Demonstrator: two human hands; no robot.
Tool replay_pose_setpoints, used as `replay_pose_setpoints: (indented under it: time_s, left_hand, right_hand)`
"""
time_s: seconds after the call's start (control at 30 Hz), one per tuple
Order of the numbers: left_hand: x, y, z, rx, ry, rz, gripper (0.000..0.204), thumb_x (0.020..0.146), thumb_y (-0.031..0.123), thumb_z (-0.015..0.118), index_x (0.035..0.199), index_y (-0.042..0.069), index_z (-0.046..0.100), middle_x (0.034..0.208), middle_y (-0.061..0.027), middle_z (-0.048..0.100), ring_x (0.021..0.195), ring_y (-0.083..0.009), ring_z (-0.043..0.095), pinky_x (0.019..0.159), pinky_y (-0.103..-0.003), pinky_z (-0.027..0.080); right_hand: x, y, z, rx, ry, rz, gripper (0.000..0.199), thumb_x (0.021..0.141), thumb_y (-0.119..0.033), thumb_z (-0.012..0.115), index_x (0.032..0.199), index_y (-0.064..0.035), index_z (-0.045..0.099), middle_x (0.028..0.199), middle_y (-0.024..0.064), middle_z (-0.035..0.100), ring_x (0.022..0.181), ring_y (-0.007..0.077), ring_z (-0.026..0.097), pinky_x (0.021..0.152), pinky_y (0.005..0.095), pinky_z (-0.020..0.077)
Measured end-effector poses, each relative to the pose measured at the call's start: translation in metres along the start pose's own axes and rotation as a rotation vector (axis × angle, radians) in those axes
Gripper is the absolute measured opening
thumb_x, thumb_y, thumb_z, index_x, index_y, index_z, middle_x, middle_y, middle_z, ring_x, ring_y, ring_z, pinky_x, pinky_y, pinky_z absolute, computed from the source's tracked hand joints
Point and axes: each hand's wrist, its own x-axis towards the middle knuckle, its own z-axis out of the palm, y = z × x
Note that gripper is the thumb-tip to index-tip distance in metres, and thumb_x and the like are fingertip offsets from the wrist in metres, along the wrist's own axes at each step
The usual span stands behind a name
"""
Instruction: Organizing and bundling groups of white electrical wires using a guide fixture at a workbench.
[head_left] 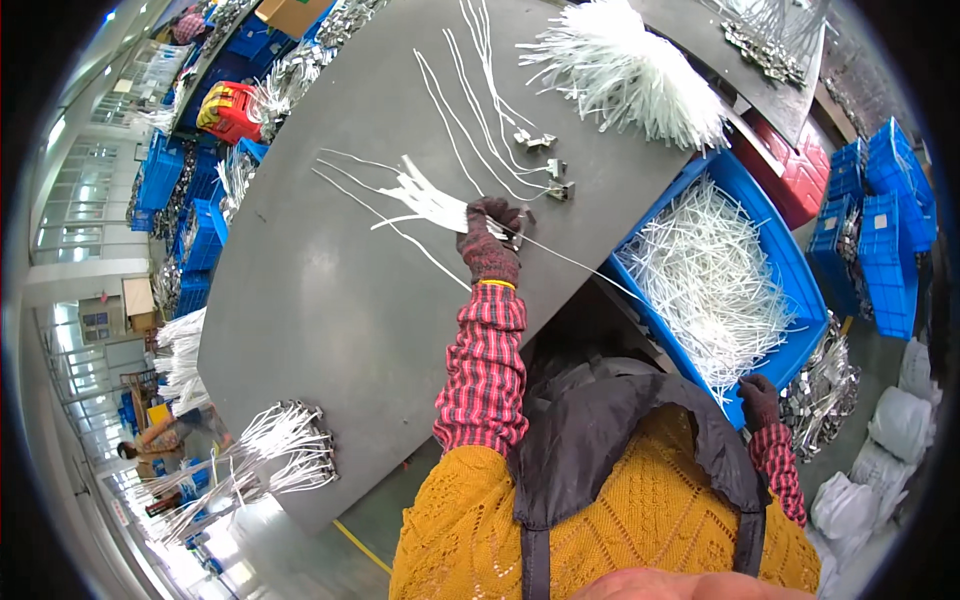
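Observation:
My left hand, in a dark maroon knitted glove, is closed around a bundle of short white tubes over the grey table. Thin white wires stick out past the bundle, one running right toward the bin. Just beyond that hand lie several small metal pieces with long white wires. My right hand, gloved the same way, is at the near rim of a blue bin full of loose white tubes. Its fingers look curled; what they hold, if anything, is hidden.
A large pile of white tubes lies at the table's far right. Bundled wired metal pieces hang over the near-left edge of the table. Blue crates and white sacks stand right. A person is far left.

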Motion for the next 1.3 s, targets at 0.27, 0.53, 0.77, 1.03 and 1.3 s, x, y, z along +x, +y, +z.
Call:
replay_pose_setpoints:
  time_s: [0.27, 0.53, 0.77, 1.03, 1.3]
  left_hand:
    - [-0.075, -0.053, -0.007, 0.397, -0.329, 0.005, 0.033, 0.102, 0.029, 0.056, 0.097, -0.002, 0.065, 0.092, -0.0109, 0.070, 0.084, -0.0223, 0.069, 0.080, -0.036, 0.057]
    - [-0.024, 0.025, -0.027, 0.175, -0.144, 0.038, 0.031, 0.099, 0.025, 0.056, 0.097, -0.004, 0.065, 0.090, -0.0155, 0.070, 0.084, -0.0280, 0.070, 0.083, -0.045, 0.060]
    - [-0.022, 0.026, -0.057, 0.577, -0.004, 0.192, 0.025, 0.095, 0.027, 0.061, 0.088, 0.003, 0.065, 0.079, -0.0106, 0.069, 0.066, -0.0167, 0.066, 0.053, -0.031, 0.049]
    - [-0.004, 0.097, -0.107, 0.527, 0.127, -0.017, 0.023, 0.097, 0.026, 0.057, 0.098, 0.003, 0.057, 0.072, -0.0182, 0.067, 0.049, -0.0279, 0.064, 0.039, -0.034, 0.050]
    - [-0.016, 0.085, -0.074, 0.200, -0.088, 0.032, 0.025, 0.097, 0.025, 0.056, 0.100, 0.001, 0.060, 0.091, -0.0182, 0.069, 0.075, -0.0320, 0.071, 0.061, -0.038, 0.061]
  right_hand:
    - [-0.028, -0.190, 0.231, 0.094, -0.503, -0.227, 0.056, 0.088, -0.022, 0.065, 0.139, -0.0101, 0.046, 0.092, 0.0082, 0.065, 0.073, 0.0143, 0.059, 0.063, 0.0276, 0.0471]
    - [-0.038, -0.265, 0.340, -0.187, -0.615, -0.406, 0.068, 0.088, -0.016, 0.061, 0.148, -0.0107, 0.032, 0.092, 0.0094, 0.058, 0.066, 0.0165, 0.059, 0.055, 0.0290, 0.0495]
    - [-0.036, -0.290, 0.424, -0.238, -0.687, -0.588, 0.066, 0.089, -0.023, 0.064, 0.148, -0.0157, 0.034, 0.096, 0.0102, 0.069, 0.064, 0.0163, 0.063, 0.067, 0.0354, 0.0542]
    - [0.068, -0.317, 0.429, -1.086, -0.388, -1.003, 0.049, 0.092, -0.025, 0.059, 0.138, -0.0138, 0.047, 0.119, 0.0195, 0.066, 0.109, 0.0394, 0.063, 0.090, 0.0451, 0.0518]
    - [0.006, -0.337, 0.399, -0.446, -0.960, -0.438, 0.043, 0.086, -0.017, 0.069, 0.128, -0.0119, 0.060, 0.083, 0.0075, 0.065, 0.065, 0.0136, 0.062, 0.053, 0.0322, 0.0516]
